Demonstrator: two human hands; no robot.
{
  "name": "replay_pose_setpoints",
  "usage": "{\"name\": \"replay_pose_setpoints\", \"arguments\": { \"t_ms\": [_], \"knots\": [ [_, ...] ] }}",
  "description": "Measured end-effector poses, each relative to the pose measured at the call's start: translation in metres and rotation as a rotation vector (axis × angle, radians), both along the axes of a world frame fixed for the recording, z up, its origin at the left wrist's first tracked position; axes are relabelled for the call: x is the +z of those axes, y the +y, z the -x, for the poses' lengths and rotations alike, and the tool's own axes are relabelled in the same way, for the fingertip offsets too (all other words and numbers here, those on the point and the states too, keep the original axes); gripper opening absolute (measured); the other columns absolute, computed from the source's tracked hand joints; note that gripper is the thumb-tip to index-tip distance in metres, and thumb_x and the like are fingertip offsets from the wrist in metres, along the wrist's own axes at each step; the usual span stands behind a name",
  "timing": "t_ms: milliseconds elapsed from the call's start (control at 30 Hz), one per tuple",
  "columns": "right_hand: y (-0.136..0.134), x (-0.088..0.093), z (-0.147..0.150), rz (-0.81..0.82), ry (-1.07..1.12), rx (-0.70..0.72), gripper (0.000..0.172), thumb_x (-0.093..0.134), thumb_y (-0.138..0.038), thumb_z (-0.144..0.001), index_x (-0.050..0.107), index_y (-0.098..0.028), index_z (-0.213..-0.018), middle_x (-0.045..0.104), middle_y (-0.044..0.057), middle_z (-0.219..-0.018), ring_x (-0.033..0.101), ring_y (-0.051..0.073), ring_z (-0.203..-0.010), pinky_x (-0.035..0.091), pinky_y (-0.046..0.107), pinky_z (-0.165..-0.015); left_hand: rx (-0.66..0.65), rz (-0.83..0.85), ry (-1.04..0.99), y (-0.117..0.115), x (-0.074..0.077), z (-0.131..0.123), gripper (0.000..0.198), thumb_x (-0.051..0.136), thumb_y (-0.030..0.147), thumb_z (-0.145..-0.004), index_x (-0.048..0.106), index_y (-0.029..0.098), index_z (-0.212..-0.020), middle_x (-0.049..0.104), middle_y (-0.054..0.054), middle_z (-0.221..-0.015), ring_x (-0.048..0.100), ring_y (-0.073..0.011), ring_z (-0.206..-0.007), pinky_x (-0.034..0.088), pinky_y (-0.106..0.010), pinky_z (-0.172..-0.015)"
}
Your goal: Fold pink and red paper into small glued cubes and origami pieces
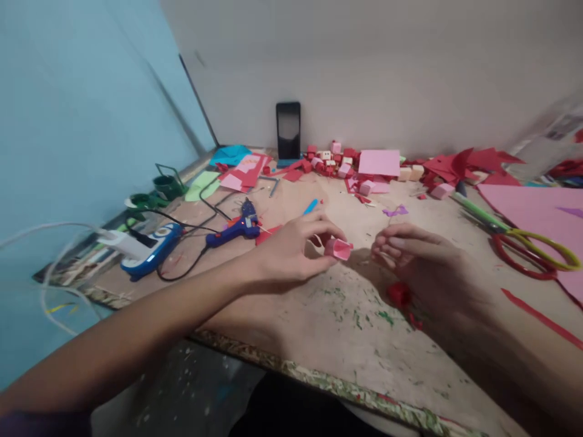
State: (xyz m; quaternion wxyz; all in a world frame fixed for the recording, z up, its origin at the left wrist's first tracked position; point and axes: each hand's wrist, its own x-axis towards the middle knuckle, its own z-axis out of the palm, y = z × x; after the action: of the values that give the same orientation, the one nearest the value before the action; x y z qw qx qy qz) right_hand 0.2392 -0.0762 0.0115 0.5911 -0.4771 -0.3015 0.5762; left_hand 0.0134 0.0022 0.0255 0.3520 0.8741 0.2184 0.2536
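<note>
Green scraps (358,317) litter the near tabletop (319,346); a red paper piece (399,294) shows beside the right hand (428,258), whose fingers curl loosely (whether around anything, I cannot tell); the left hand (296,246) pinches a small pink box (339,249), centre; beyond lie a blue glue gun (234,230), then small red and pink cubes (336,147) near a propped phone (288,132).

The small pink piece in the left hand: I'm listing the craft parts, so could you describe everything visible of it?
The small pink piece looks like folded paper or card, box-like and hollow, its open end turned toward the picture's right. A tiny reddish bit shows at its right edge. The left hand pinches it between thumb and fingers, which hide its other end. The right hand is apart from it. Any seams are too small to tell.
</note>
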Motion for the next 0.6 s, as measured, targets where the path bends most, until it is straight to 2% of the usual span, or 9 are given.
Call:
{"name": "replay_pose_setpoints", "arguments": {
  "t_ms": [100, 167, 333, 400, 500, 600],
  "knots": [
    [0.003, 0.005, -0.011, -0.088, -0.115, 0.021, 0.010, 0.084, -0.017, -0.068, 0.081, -0.023, -0.076, 0.073, 0.003, -0.082, 0.066, 0.015, -0.083, 0.054, 0.026, -0.081, -0.021, 0.076, 0.018, 0.004, -0.009, 0.000, 0.021, 0.068, 0.018, -0.086, 0.071, 0.015, -0.106, 0.063, -0.007, -0.107, 0.065, -0.0190, -0.093, 0.056, -0.031, -0.079],
    [0.003, 0.016, -0.022, -0.152, -0.268, 0.035, 0.011, 0.082, -0.015, -0.070, 0.081, -0.024, -0.077, 0.074, 0.002, -0.082, 0.066, 0.015, -0.080, 0.053, 0.028, -0.079, -0.052, 0.118, 0.020, 0.005, -0.011, 0.000, 0.021, 0.067, 0.020, -0.087, 0.072, 0.016, -0.107, 0.062, -0.007, -0.107, 0.065, -0.0185, -0.092, 0.056, -0.030, -0.079],
    [-0.012, 0.054, -0.045, -0.339, -0.887, 0.087, 0.007, 0.077, -0.021, -0.084, 0.081, -0.027, -0.081, 0.076, 0.002, -0.088, 0.068, 0.017, -0.085, 0.052, 0.030, -0.079, -0.068, 0.162, -0.001, 0.002, -0.010, 0.000, 0.019, 0.066, 0.025, -0.090, 0.073, 0.018, -0.107, 0.062, -0.007, -0.109, 0.064, -0.0185, -0.093, 0.057, -0.029, -0.080],
    [-0.023, 0.063, -0.052, -0.389, -1.111, 0.157, 0.010, 0.073, -0.023, -0.087, 0.080, -0.028, -0.083, 0.075, 0.002, -0.086, 0.068, 0.018, -0.080, 0.052, 0.031, -0.074, -0.058, 0.180, -0.003, 0.001, -0.010, 0.000, 0.020, 0.067, 0.028, -0.090, 0.072, 0.019, -0.107, 0.063, -0.007, -0.110, 0.065, -0.0188, -0.093, 0.057, -0.030, -0.081],
    [-0.039, 0.061, -0.059, -0.460, -1.338, 0.280, 0.014, 0.068, -0.024, -0.092, 0.081, -0.031, -0.095, 0.077, 0.004, -0.091, 0.070, 0.020, -0.080, 0.053, 0.032, -0.071, -0.043, 0.189, 0.001, 0.001, -0.009, 0.000, 0.021, 0.069, 0.030, -0.089, 0.071, 0.019, -0.107, 0.065, -0.007, -0.112, 0.066, -0.0192, -0.093, 0.057, -0.030, -0.080],
    [-0.047, 0.047, -0.062, -0.459, -1.353, 0.450, 0.026, 0.063, -0.026, -0.098, 0.081, -0.034, -0.114, 0.077, 0.007, -0.114, 0.072, 0.027, -0.102, 0.056, 0.037, -0.082, -0.052, 0.137, 0.022, 0.000, -0.008, -0.001, 0.021, 0.068, 0.031, -0.090, 0.072, 0.019, -0.107, 0.065, -0.007, -0.110, 0.066, -0.0194, -0.093, 0.057, -0.030, -0.081]
  ]
}}
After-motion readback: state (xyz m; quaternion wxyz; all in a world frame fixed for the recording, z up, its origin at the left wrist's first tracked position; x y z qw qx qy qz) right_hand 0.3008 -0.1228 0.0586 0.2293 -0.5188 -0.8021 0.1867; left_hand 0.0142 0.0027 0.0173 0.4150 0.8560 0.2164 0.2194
